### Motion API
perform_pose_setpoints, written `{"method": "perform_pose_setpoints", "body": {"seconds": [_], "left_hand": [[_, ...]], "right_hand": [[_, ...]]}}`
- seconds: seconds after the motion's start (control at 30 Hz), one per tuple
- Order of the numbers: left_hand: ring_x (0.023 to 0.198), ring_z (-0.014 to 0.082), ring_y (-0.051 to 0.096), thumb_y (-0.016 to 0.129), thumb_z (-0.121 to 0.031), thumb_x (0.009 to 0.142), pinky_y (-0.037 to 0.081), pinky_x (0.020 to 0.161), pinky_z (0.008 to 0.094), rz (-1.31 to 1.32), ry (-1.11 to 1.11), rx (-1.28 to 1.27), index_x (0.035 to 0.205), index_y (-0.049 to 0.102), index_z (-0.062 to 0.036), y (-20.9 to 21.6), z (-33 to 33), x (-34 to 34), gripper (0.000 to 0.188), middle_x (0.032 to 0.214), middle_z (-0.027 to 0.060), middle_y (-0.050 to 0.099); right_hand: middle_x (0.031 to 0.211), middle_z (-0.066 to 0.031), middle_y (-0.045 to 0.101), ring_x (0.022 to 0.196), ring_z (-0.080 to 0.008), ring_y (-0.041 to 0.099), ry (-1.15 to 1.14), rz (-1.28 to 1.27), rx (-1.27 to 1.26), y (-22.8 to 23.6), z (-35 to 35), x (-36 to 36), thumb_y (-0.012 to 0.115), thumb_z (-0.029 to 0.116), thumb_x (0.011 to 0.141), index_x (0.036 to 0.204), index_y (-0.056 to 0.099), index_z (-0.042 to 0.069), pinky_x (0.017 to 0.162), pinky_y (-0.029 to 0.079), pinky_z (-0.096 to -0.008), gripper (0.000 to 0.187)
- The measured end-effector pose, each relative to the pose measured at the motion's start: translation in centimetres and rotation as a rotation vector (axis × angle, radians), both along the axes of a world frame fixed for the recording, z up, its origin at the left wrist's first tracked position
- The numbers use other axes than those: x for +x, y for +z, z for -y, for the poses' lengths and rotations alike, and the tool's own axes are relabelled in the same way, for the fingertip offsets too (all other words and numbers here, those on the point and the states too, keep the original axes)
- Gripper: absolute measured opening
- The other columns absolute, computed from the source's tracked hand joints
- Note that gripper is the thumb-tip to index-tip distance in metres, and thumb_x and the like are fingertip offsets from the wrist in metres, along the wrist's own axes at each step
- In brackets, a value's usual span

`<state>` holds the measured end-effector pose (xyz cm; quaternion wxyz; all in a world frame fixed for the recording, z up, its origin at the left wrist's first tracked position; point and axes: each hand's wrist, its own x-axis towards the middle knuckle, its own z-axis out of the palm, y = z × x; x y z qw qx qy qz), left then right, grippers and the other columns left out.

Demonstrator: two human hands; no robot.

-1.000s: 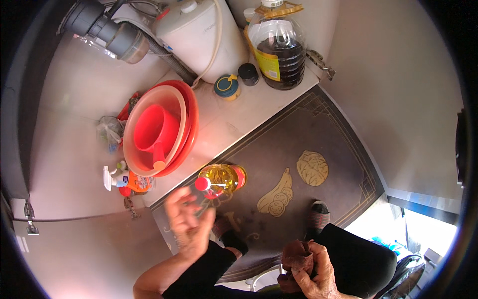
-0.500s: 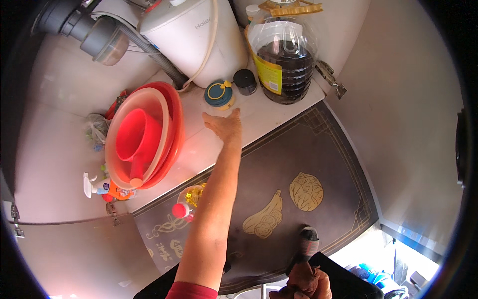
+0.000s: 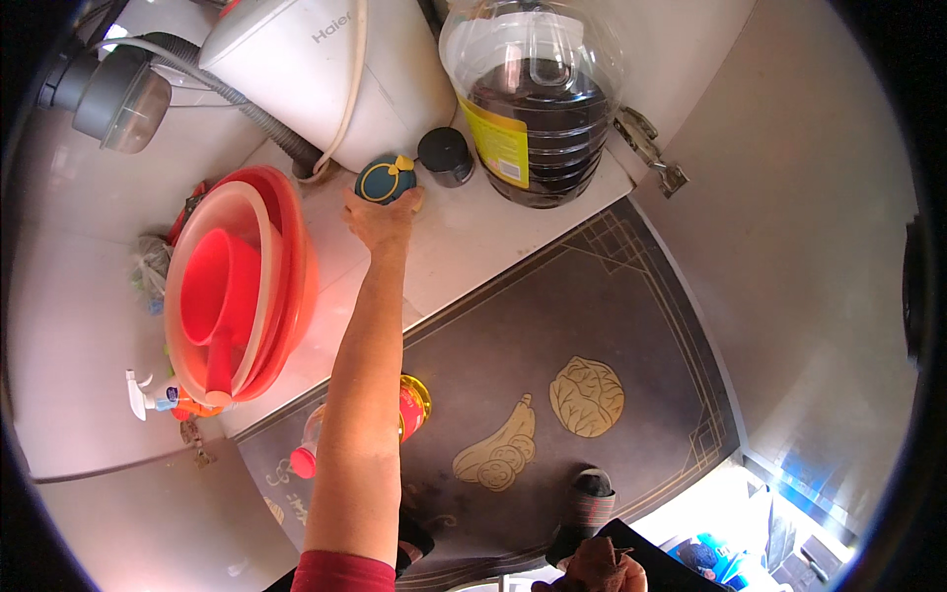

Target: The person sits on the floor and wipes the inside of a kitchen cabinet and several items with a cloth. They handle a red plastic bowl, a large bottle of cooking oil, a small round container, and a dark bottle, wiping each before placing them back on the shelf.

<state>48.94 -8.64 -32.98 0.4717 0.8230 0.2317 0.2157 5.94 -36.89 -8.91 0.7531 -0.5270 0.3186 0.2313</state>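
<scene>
Head view: the left hand (image 3: 380, 226) grasps a teal-lidded jar (image 3: 386, 182) between its fingers, on the cabinet floor (image 3: 464, 235); the right hand (image 3: 635, 575) clutches a brown cloth (image 3: 595, 567) in its fingers. Just right of the left fingers stands a black jar (image 3: 446, 155), then a big jug (image 3: 540, 133); left of them, red basins (image 3: 301, 268).

Soft, fairly bright light covers the cabinet shelf (image 3: 473, 232), pinkish toward the left, while the floor (image 3: 718, 503) at the near right burns out to white and a bluish sheen marks the near end of the right door panel (image 3: 809, 296). Small highlights glint on the large plastic jug (image 3: 538, 123), and the far left around the grey drain fitting (image 3: 107, 99) is dimmer. Fisheye distortion bows the edges of the dark mat (image 3: 651, 326) (black swallows the corners altogether), yet the left hand (image 3: 381, 222) looks reasonably sharp.
</scene>
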Motion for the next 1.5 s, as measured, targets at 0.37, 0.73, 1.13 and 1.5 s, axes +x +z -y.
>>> {"method": "perform_pose_setpoints", "body": {"seconds": [0.37,0.73,1.13,1.5], "left_hand": [[0.099,0.0250,0.046,0.083,-0.026,0.058,0.041,0.088,0.0347,0.134,0.053,-0.309,0.106,0.035,0.0065,5.8,8.6,-10.9,0.075,0.104,0.0192,0.043],[0.103,0.0165,0.050,0.080,-0.003,0.062,0.044,0.090,0.0287,-0.013,-0.517,-0.681,0.120,0.033,-0.0013,15.4,14.6,-36.0,0.075,0.112,0.0086,0.046],[0.107,0.0157,0.052,0.078,-0.001,0.063,0.043,0.094,0.0302,0.023,-0.674,-0.530,0.129,0.033,-0.0036,29.0,13.3,-43.0,0.080,0.117,0.0088,0.052],[0.121,0.0234,0.041,0.082,-0.012,0.054,0.034,0.102,0.0374,-0.169,-1.220,-0.156,0.132,0.030,-0.0035,32.5,8.6,-46.3,0.094,0.127,0.0134,0.041]], "right_hand": [[0.114,-0.0091,0.049,0.102,-0.0149,0.047,-0.168,0.076,0.077,4.8,-1.2,1.5,0.058,0.015,0.087,0.131,0.034,0.003,0.093,0.036,-0.0323,0.051],[0.116,-0.0114,0.053,0.105,-0.0183,0.053,-0.417,0.501,-0.152,4.6,-0.2,-1.6,0.054,-0.003,0.086,0.131,0.031,0.002,0.095,0.040,-0.0324,0.051],[0.095,-0.0148,0.055,0.086,-0.0238,0.053,-0.346,0.796,-0.385,6.2,-3.5,-1.5,0.053,0.025,0.092,0.103,0.049,0.001,0.079,0.043,-0.0343,0.026],[0.104,-0.0058,0.059,0.099,-0.0170,0.055,0.145,0.584,0.572,6.4,-1.5,-0.7,0.062,0.015,0.085,0.111,0.057,0.006,0.091,0.043,-0.0316,0.028]]}}
